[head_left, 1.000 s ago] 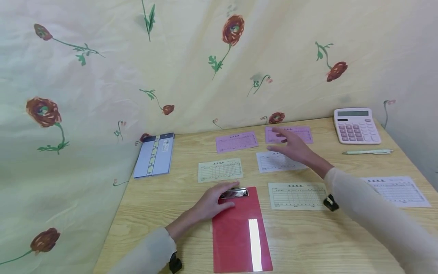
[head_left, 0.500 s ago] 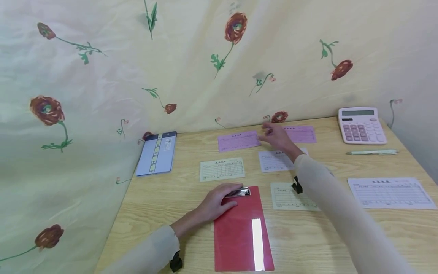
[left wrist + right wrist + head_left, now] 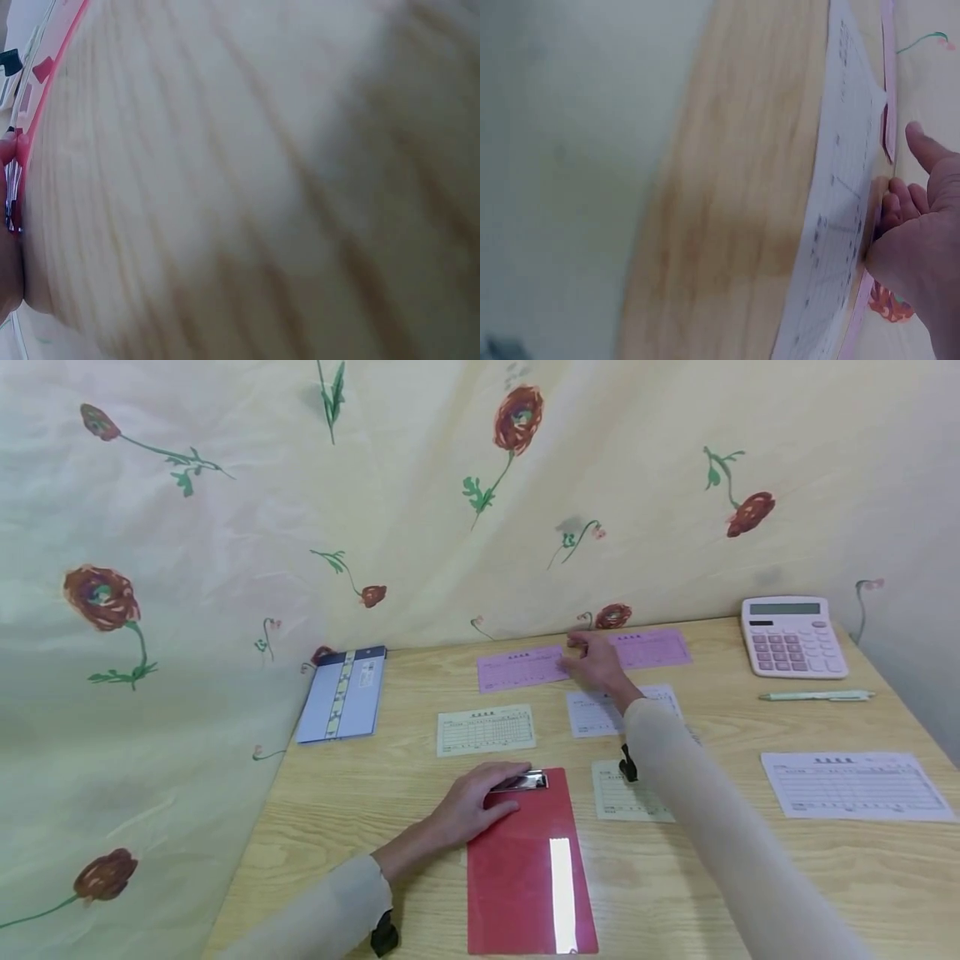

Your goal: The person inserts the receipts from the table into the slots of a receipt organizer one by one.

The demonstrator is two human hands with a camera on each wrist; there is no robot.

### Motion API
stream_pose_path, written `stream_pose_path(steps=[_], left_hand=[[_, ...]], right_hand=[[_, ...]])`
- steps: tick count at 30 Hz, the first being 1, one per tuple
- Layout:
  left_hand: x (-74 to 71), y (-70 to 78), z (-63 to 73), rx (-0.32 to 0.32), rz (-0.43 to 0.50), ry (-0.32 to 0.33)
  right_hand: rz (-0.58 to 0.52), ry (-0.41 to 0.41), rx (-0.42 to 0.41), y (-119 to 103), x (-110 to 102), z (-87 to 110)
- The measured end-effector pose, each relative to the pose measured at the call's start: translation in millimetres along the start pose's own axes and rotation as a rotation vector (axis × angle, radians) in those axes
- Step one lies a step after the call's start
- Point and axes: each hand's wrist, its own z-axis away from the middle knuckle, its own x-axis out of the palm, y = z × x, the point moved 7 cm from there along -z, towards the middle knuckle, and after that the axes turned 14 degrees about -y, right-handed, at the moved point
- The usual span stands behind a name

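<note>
My left hand (image 3: 471, 803) rests at the top of a red clipboard (image 3: 517, 881). Its fingers lie over one end of the metal clip (image 3: 534, 781), thumb along the board. In the left wrist view, part of that hand (image 3: 9, 262) shows at the left edge. My right hand (image 3: 596, 664) is at the back between two purple printed slips, pinching the left end of the right slip (image 3: 651, 647). The other slip (image 3: 521, 670) reaches its fingertips. The right wrist view shows its curled fingers and one extended finger (image 3: 926, 150) beyond a white slip (image 3: 821, 225).
Pale green slips (image 3: 486, 731) and white slips (image 3: 855, 787) lie spread on the wooden table (image 3: 360, 827). A blue pad (image 3: 356, 693) stands back left. A calculator (image 3: 793, 639) and a pen (image 3: 816, 696) are at the right. A floral cloth (image 3: 420, 510) hangs behind.
My right hand has moved left and down to the slips, its fingers drawing together. The right purple slip has shifted slightly away from me. The left hand stays at the clip.
</note>
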Motion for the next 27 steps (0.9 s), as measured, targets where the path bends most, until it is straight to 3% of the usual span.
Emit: stream_pose_path(steps=[8,20,27], left_hand=[[0.9,2.3,0.6,0.007,0.002,0.007],[1.4,6.1,-0.6,0.029,-0.029,0.016],[2.2,3.4,-0.3,0.024,-0.040,0.013]], right_hand=[[-0.027,0.040,0.053,2.2,7.8,-3.5],[0.043,0.121,0.035,-1.8,7.7,-5.2],[0.028,0.134,0.051,-3.9,8.1,-5.0]])
